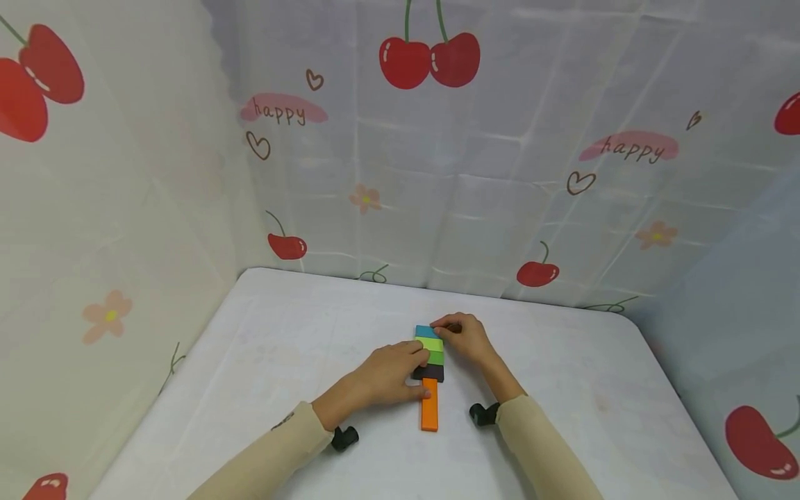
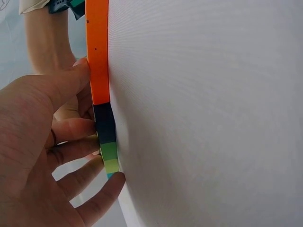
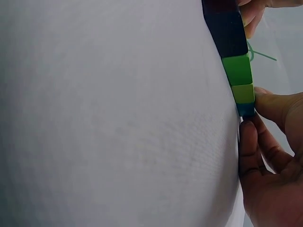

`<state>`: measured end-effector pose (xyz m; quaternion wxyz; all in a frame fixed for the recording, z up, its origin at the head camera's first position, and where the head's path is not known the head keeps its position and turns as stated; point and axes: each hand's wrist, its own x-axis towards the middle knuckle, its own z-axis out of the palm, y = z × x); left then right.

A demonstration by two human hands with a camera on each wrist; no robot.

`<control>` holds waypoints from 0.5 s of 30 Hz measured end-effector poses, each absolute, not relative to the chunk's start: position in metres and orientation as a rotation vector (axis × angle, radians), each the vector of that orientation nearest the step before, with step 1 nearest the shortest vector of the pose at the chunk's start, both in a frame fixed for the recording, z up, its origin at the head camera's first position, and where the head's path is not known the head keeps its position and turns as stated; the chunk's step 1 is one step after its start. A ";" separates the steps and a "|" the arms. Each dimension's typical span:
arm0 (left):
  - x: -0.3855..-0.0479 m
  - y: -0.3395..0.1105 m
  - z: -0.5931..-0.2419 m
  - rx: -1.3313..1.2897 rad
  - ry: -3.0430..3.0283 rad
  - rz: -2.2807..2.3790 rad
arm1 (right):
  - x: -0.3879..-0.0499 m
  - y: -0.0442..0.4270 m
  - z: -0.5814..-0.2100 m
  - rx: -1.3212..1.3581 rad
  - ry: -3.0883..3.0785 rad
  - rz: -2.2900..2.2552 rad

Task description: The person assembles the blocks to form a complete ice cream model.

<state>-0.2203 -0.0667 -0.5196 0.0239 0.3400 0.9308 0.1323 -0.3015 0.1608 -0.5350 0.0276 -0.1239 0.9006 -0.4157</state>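
Observation:
A row of flat blocks lies on the table: a long orange block (image 1: 429, 415) nearest me, then black (image 1: 436, 373), green (image 1: 437, 358), yellow-green (image 1: 430, 343) and blue (image 1: 424, 331) blocks laid crosswise beyond it. From the left side, my left hand (image 1: 389, 376) rests against the row, its thumb touching the orange block and its spread fingers reaching along the crosswise blocks. At the row's far right corner, my right hand (image 1: 469, 339) pinches the blue block, thumb on the near side and fingers at its far edge. The right wrist view shows these fingers (image 3: 249, 142) low beside the table.
A white cloth covers the table (image 1: 300, 312). Behind and beside it hang curtains (image 1: 469, 201) printed with cherries, hearts and flowers. Dark wrist-camera mounts show below the left sleeve (image 1: 275, 444) and the right sleeve (image 1: 540, 441).

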 end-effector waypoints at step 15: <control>-0.221 -0.066 -0.520 1.053 2.850 0.428 | -0.281 0.173 -0.527 -0.357 2.752 -1.208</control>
